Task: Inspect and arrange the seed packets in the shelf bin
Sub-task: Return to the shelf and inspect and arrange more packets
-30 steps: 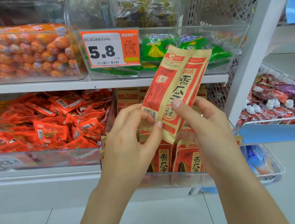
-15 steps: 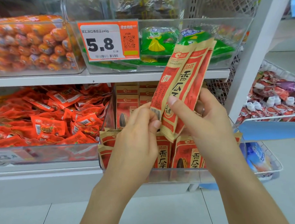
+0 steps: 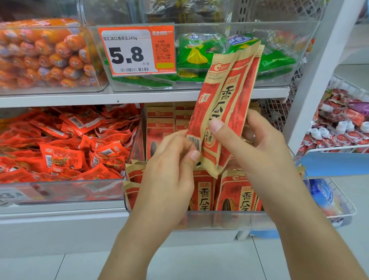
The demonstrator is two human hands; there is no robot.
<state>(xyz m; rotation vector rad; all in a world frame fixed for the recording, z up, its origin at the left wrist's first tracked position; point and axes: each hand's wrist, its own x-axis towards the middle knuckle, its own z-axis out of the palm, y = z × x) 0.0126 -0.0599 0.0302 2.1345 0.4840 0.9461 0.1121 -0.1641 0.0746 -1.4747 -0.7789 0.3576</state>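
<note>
A small stack of tan-and-red seed packets [image 3: 224, 100] stands tilted, tops leaning right, above the clear shelf bin [image 3: 223, 219]. My right hand [image 3: 251, 149] grips the stack's lower part, thumb across the front. My left hand [image 3: 170, 168] pinches the stack's lower left corner by the barcode. More seed packets [image 3: 234, 192] stand upright in the bin below my hands, and others [image 3: 159, 128] stand further back in the bin.
Left of the bin lies a clear bin of red snack sachets [image 3: 59, 149]. The upper shelf [image 3: 93, 98] holds orange sausages [image 3: 36, 55], a 5.8 price tag [image 3: 136, 50] and green packs [image 3: 198, 52]. A white upright [image 3: 320, 70] and wire baskets [image 3: 345, 120] stand to the right.
The held packets have closed from a fanned pair into a tighter stack and tilted more to the right. My left fingers slid in toward the lower corner. The view dropped slightly.
</note>
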